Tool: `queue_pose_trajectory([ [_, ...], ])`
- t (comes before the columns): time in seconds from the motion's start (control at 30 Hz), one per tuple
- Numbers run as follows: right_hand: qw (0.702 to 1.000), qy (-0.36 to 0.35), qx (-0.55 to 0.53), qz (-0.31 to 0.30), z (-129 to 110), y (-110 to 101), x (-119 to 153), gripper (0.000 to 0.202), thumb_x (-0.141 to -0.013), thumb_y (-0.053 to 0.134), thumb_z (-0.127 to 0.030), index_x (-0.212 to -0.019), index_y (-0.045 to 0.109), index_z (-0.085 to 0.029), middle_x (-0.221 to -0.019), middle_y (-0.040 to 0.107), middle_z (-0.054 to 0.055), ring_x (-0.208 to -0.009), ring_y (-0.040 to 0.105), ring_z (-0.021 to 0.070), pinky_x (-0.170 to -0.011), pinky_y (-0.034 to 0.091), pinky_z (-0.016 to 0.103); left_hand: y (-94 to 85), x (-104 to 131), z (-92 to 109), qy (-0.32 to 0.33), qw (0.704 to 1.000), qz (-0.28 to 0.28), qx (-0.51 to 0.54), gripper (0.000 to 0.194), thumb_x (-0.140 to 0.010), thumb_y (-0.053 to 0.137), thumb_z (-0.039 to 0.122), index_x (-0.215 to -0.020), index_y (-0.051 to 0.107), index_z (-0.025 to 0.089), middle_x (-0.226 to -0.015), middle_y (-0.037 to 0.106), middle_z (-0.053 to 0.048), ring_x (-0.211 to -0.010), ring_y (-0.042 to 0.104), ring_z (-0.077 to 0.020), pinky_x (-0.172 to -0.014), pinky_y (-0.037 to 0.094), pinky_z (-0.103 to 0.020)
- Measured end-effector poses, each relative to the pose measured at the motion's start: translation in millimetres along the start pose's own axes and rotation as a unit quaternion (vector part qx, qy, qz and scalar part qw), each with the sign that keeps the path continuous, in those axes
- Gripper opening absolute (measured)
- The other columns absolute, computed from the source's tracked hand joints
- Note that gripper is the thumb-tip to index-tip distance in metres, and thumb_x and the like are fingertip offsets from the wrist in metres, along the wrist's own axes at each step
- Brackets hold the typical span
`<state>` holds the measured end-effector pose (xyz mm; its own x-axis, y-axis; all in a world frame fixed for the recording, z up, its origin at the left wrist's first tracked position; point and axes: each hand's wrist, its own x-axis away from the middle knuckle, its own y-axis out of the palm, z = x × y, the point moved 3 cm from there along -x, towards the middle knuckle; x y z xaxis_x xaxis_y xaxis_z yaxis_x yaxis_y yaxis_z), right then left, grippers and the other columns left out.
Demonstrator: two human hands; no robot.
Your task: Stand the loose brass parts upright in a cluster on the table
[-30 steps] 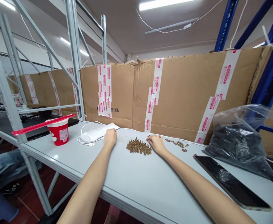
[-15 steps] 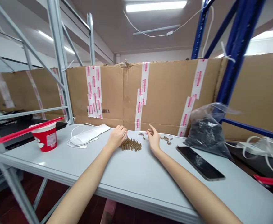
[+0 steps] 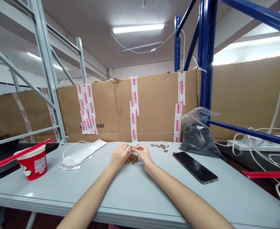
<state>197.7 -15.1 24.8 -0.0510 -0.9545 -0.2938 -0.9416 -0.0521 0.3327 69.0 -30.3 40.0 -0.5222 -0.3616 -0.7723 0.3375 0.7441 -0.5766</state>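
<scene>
Small brass-coloured screws [image 3: 132, 158] stand close together in a cluster on the grey tabletop [image 3: 130, 190]. My left hand [image 3: 120, 156] is at the cluster's left side, fingers bent and pressed together. From the right comes my right hand [image 3: 143, 155], its thumb and fingers pinched over the back of the cluster. The fingertips of both hands meet there. Whatever lies between them is too small or hidden to make out. Part of the cluster is covered by the hands. Several loose brass pieces [image 3: 161, 146] lie scattered to the right of my right hand.
A black phone [image 3: 196, 167] lies at right, in front of a clear bag of dark material [image 3: 198, 135]. White cable and a white pouch [image 3: 84, 154] are at left, beside a red cup [image 3: 36, 163]. A cardboard wall [image 3: 154, 111] closes the back.
My right hand has moved left to meet my left hand over the screws, its fingers closing from apart to a pinch. The head view has turned to the right and tilted up.
</scene>
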Motion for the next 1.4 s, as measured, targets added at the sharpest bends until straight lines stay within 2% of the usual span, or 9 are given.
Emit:
queue_pose_trajectory([
  [0.1,1.0,-0.006,0.015,0.002,-1.6,-2.4,-1.9,0.032,-0.04,0.077,-0.038,-0.054,0.057,-0.017,-0.062,0.064,0.002,-0.069,0.06,0.0179,-0.075,0.045,0.032,1.0,0.9,1.4,-0.014,0.999,0.04,-0.002,0.019,-0.09,0.039,0.026,-0.096,0.056,0.018,-0.086,0.06,-0.005,-0.081,0.051,-0.0164,-0.069,0.04,-0.028],
  [0.2,1.0,0.009,0.003,0.0,-2.7,-4.8,-1.8,0.034,-0.041,0.077,-0.038,-0.06,0.058,-0.017,-0.064,0.065,0.003,-0.069,0.061,0.0181,-0.075,0.045,0.032,0.7,-0.3,3.7,-0.019,0.998,0.053,0.006,0.019,-0.089,0.04,0.026,-0.093,0.058,0.018,-0.084,0.061,-0.004,-0.079,0.051,-0.0159,-0.069,0.04,-0.028],
  [0.33,1.0,0.026,-0.004,-0.001,-5.1,-5.0,1.3,0.035,-0.044,0.076,-0.034,-0.073,0.063,-0.017,-0.066,0.067,0.003,-0.072,0.062,0.0184,-0.077,0.044,0.032,0.5,-1.7,3.5,-0.019,0.998,0.044,0.029,0.019,-0.09,0.04,0.025,-0.09,0.058,0.018,-0.082,0.062,-0.004,-0.078,0.05,-0.0154,-0.07,0.04,-0.028],
  [0.53,0.998,0.024,0.056,-0.031,-10.6,-3.8,1.4,0.025,-0.048,0.074,-0.033,-0.066,0.069,-0.017,-0.077,0.069,0.005,-0.08,0.06,0.0194,-0.08,0.041,0.032,-1.0,-0.1,-1.1,0.011,1.0,0.012,-0.011,0.024,-0.091,0.034,0.02,-0.084,0.058,0.018,-0.081,0.059,-0.005,-0.077,0.049,-0.0159,-0.069,0.039,-0.029],
  [0.77,0.996,0.043,0.079,-0.018,-4.8,-9.9,-0.1,0.022,-0.049,0.073,-0.034,-0.064,0.07,-0.018,-0.079,0.069,0.005,-0.081,0.059,0.0184,-0.081,0.04,0.031,0.9,1.5,-0.6,0.083,0.993,-0.032,-0.081,0.022,-0.091,0.035,0.024,-0.101,0.054,0.019,-0.085,0.059,-0.005,-0.079,0.049,-0.0172,-0.066,0.034,-0.03],
  [1.03,0.996,0.041,0.079,-0.017,-2.1,-7.2,1.2,0.025,-0.048,0.074,-0.037,-0.063,0.069,-0.018,-0.078,0.069,0.006,-0.085,0.059,0.0208,-0.082,0.039,0.033,3.3,4.6,-4.3,0.067,0.991,-0.055,-0.098,0.024,-0.091,0.033,0.018,-0.097,0.056,0.02,-0.087,0.06,-0.005,-0.081,0.049,-0.0172,-0.07,0.032,-0.03],
  [1.2,0.994,0.064,0.092,-0.015,-11.8,-5.8,7.1,0.023,-0.051,0.073,-0.036,-0.064,0.069,-0.018,-0.081,0.069,0.006,-0.085,0.059,0.0202,-0.081,0.038,0.033,-1.2,3.6,-3.8,0.061,0.995,-0.006,-0.08,0.022,-0.091,0.038,0.026,-0.103,0.055,0.021,-0.087,0.061,-0.004,-0.083,0.05,-0.0174,-0.074,0.032,-0.03],
  [1.3,0.993,0.072,0.091,-0.036,-16.4,-2.6,9.1,0.023,-0.05,0.073,-0.036,-0.064,0.068,-0.018,-0.076,0.069,0.004,-0.08,0.058,0.0184,-0.079,0.038,0.032,-5.7,3.7,-4.2,0.042,0.996,0.035,-0.075,0.019,-0.09,0.04,0.027,-0.094,0.058,0.023,-0.085,0.062,-0.002,-0.082,0.051,-0.0152,-0.076,0.03,-0.03],
  [1.4,0.993,0.059,0.08,-0.058,-19.0,1.8,9.4,0.024,-0.05,0.073,-0.035,-0.062,0.068,-0.016,-0.071,0.067,0.003,-0.075,0.057,0.0163,-0.078,0.038,0.03,-12.0,3.7,-2.9,0.051,0.986,0.107,-0.115,0.016,-0.088,0.045,0.026,-0.084,0.06,0.023,-0.079,0.062,0.0,-0.077,0.051,-0.0127,-0.076,0.029,-0.03],
])
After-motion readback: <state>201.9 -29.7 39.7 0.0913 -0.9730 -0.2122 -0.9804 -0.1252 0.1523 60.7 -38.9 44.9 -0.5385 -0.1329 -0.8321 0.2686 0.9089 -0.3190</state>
